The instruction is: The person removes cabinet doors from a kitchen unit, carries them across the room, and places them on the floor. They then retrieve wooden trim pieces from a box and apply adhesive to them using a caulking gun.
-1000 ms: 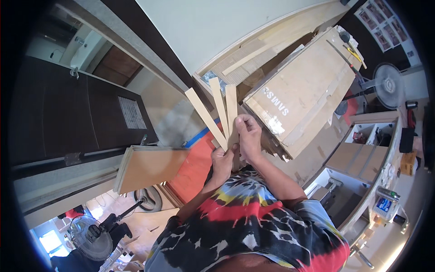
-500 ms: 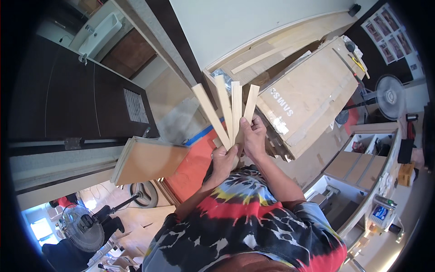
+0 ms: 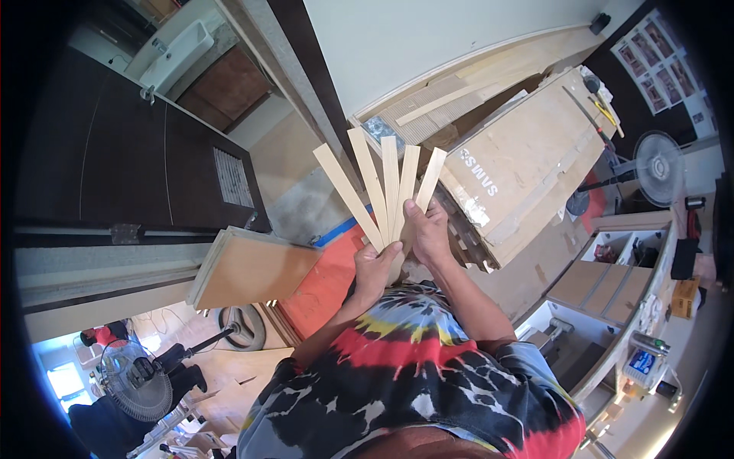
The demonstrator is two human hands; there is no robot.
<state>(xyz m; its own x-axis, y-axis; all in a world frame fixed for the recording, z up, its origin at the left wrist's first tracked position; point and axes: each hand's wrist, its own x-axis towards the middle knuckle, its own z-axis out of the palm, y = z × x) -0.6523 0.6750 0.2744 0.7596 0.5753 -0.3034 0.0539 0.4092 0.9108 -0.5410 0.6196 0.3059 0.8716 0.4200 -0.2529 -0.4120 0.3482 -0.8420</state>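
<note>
Several pale, flat wooden strips [image 3: 391,172] fan out in front of my chest, their upper ends spread and their lower ends gathered together. My left hand [image 3: 374,269] grips the gathered lower ends, thumb across the front. Higher up on the right side of the fan, my right hand [image 3: 428,233] pinches the rightmost strips, its thumb pointing up along them. Both hands are closed, and the fingers behind the strips are hidden.
A big cardboard box [image 3: 527,164] lies to the right, tools on its far end. Wooden boards [image 3: 256,264] stand at the left by a dark door [image 3: 130,153]. Two fans [image 3: 659,164] stand at far right and lower left. An open white cabinet [image 3: 569,325] sits at lower right.
The strips have spread into a wider fan, and one more strip shows separately between the others. My hands stay close together in nearly the same place.
</note>
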